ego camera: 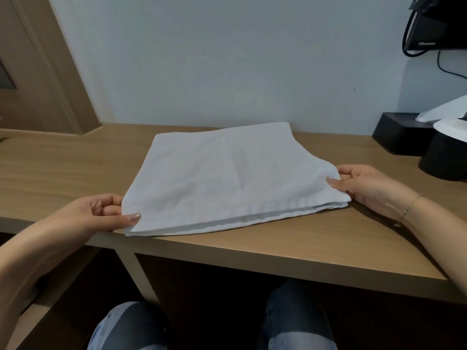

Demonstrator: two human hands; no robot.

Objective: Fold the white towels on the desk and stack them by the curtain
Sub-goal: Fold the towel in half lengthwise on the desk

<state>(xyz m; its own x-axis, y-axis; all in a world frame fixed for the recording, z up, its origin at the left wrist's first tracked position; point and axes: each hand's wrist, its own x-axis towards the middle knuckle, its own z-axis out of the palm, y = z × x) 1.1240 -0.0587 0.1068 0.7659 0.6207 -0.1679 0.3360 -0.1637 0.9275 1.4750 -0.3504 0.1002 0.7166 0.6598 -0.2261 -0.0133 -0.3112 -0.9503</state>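
Towel [222, 178] on wooden desk [63, 168]

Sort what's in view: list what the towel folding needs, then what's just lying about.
Needed: folded white cloth towel; left hand and right hand pinching its near corners; light wooden desk.
Lying about: black box with white tissue; black round container; black television.

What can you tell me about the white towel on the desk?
The white cloth towel is folded into a flat rectangle of several layers, their edges showing along the near side. It lies on the light wooden desk, its near left corner at the desk's front edge. The left hand pinches its near left corner, and the right hand pinches its right corner. A faint crease runs down its middle.
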